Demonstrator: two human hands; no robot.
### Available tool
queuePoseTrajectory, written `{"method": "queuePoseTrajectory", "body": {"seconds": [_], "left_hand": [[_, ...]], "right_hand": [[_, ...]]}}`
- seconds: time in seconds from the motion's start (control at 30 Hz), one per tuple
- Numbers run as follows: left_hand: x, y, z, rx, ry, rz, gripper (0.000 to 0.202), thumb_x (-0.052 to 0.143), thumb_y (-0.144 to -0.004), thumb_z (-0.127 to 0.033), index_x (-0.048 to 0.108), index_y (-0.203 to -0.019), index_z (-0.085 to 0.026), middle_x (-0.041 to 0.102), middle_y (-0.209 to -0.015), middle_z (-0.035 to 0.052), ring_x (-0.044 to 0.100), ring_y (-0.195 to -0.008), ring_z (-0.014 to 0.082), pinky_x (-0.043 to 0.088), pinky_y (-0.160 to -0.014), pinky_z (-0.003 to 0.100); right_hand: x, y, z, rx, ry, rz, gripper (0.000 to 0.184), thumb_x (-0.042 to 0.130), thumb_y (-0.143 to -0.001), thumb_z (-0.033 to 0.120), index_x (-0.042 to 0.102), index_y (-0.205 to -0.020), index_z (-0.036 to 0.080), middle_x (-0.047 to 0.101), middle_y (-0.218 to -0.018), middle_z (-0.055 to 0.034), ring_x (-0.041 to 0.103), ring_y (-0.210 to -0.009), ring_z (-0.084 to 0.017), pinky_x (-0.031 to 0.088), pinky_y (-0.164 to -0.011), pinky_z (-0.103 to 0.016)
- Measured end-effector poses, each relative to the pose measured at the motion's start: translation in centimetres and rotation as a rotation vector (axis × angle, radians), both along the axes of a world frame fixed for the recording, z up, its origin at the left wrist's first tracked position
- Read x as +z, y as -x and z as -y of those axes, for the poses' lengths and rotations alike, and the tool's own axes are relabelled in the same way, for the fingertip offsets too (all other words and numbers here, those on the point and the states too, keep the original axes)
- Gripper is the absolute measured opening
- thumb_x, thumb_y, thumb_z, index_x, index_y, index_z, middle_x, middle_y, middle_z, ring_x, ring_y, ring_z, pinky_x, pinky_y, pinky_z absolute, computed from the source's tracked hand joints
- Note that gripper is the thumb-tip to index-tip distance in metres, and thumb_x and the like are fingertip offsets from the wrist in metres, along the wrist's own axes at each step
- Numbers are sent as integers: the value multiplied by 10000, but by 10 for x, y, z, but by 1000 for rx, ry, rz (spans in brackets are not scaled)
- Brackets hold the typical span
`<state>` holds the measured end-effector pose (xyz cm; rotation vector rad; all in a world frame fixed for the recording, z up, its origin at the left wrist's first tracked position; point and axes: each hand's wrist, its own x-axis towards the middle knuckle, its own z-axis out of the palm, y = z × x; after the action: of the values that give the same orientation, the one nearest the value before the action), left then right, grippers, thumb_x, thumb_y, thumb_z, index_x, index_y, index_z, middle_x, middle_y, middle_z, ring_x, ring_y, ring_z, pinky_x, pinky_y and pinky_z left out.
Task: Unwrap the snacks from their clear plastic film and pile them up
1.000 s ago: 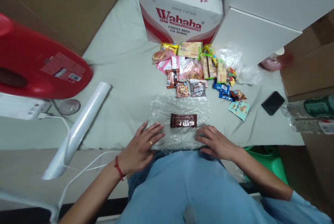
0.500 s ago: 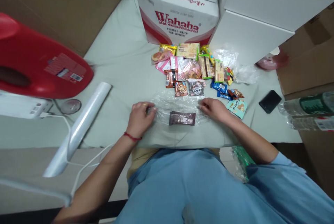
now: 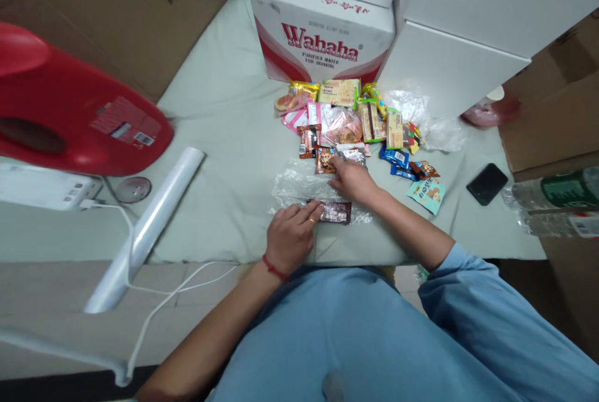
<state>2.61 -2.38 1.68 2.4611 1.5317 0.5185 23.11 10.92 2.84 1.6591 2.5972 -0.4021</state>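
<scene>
A brown snack bar (image 3: 336, 211) lies on a sheet of clear plastic film (image 3: 294, 185) on the pale green cloth. The film is bunched over and around the bar. My left hand (image 3: 291, 236) lies flat, its fingers stretched out on the film and the bar's left end. My right hand (image 3: 354, 180) rests on the film's far edge with its fingers extended. Its fingertips touch a chocolate-chip cookie packet (image 3: 324, 160) and sit just below a silver packet (image 3: 353, 154).
A heap of snack packets (image 3: 355, 121) lies before a Wahaha carton (image 3: 322, 40) and white boxes (image 3: 458, 58). A film roll (image 3: 150, 224), a red container (image 3: 70, 108) and a white cable are left. A black phone (image 3: 487, 183) and water bottles (image 3: 556, 199) are right.
The film's near edge was lifted from the table edge and folded over the bar. My left hand then moved right onto the bar, and my right hand moved left towards the packets.
</scene>
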Motion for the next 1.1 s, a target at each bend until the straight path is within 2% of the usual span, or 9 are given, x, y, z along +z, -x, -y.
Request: {"method": "queuePoseTrajectory", "body": {"seconds": [0.1, 0.2, 0.33, 0.5, 0.63, 0.77, 0.9, 1.0, 1.1], "left_hand": [[-11, -8, -7, -9, 40, -53, 507, 477, -940, -130, 714, -1369, -260, 713, -1417, 36, 673, -1018, 266, 502, -837, 441], [-14, -10, -6, -4, 35, -66, 512, 451, -969, -128, 692, -1403, -252, 689, -1452, 35, 679, -1014, 261, 509, -848, 430], [-14, -13, -2, 13, 45, -56, 476, 458, -978, -141, 713, -1370, -229, 714, -1411, 69, 696, -988, 262, 531, -813, 420], [-22, 1, -6, 42, 127, 232, 395, 485, -925, -164, 808, -1136, -248, 807, -1194, 62, 730, -1014, 240, 589, -910, 403], [-28, 34, -12, 432, 90, 640, 396, 395, -976, -243, 772, -1097, -224, 799, -1133, 60, 723, -1093, 215, 580, -1006, 393], [-31, 48, -21, 748, -41, 626, 457, 368, -1046, -403, 634, -1341, -177, 651, -1420, 143, 561, -1379, 258, 415, -1207, 480], [-26, 27, -26, 634, 95, 501, 396, 667, -894, -524, 697, -1090, -182, 635, -1389, 171, 485, -1437, 353, 332, -1246, 570], [-11, -1, -23, 535, 159, 615, 218, 649, -914, -418, 668, -868, -207, 720, -1028, 80, 685, -1060, 251, 546, -1009, 427], [4, -27, -15, 364, 145, 687, 126, 617, -928, -306, 663, -989, -206, 729, -972, 46, 707, -915, 189, 580, -850, 322]], "right_hand": [[5, -3, -10, 66, 115, -99, 137, 613, -942, 179, 714, -1031, 152, 730, -914, -70, 603, -839, -199, 388, -770, -285], [17, -10, -8, 153, 120, -253, 137, 573, -938, 156, 696, -880, 148, 681, -803, -36, 547, -738, -162, 366, -743, -270], [31, -14, 23, 363, 189, -405, 127, 566, -959, 163, 693, -973, 159, 654, -789, -12, 542, -753, -165, 392, -765, -270], [18, -8, 79, 526, 133, -151, 225, 553, -994, 100, 700, -1141, 187, 704, -953, -55, 543, -871, -207, 390, -831, -322], [6, 0, 103, 434, 15, -12, 199, 564, -1046, 196, 706, -1183, 221, 672, -962, -82, 511, -980, -253, 344, -810, -363], [8, 5, 107, 354, 56, 0, 188, 561, -1057, 203, 715, -1161, 230, 658, -966, -86, 485, -1000, -253, 323, -815, -375], [11, 5, 102, 349, 110, -9, 221, 540, -1071, 209, 712, -1205, 243, 657, -979, -75, 488, -1025, -258, 330, -830, -378], [7, 4, 100, 359, 122, -46, 239, 539, -1072, 216, 712, -1234, 243, 658, -984, -79, 495, -1041, -262, 353, -845, -377], [4, 2, 102, 332, 122, -115, 232, 537, -1066, 203, 724, -1204, 206, 681, -1039, -100, 501, -1076, -271, 388, -895, -397]]}}
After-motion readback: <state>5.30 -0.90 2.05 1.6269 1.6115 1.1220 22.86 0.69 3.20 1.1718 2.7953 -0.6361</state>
